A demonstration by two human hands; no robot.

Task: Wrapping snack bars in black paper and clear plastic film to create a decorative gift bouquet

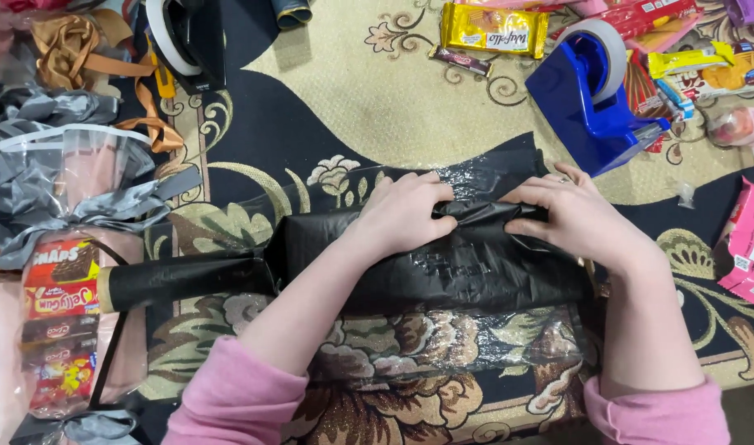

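A bundle wrapped in black plastic film (443,268) is lying across the middle of a patterned black-and-gold carpet (368,91), with a sheet of clear cellophane (476,342) spreading out beneath it on the near side. The left hand (406,213) is pressing down on the far edge of the wrap, fingers curled and pinching a fold of the black film at the centre. The right hand (570,218) is meeting it from the right, fingers bent and gripping the same gathered fold, so that the fingertips of both hands are almost touching. Pink sleeves are covering both forearms. A rolled black tail of the film (183,280) is trailing off to the left. Just beyond the right hand, a blue tape dispenser (587,95) is standing on the carpet, close but not touching. Farther off, a yellow wafer packet (494,29) and other bright snack packets (707,70) are lying scattered. A pink packet (752,243) is sitting at the right edge. To the left, a finished gift pack of sweets (63,321) tied with grey ribbon (55,177) is resting beside the black tail
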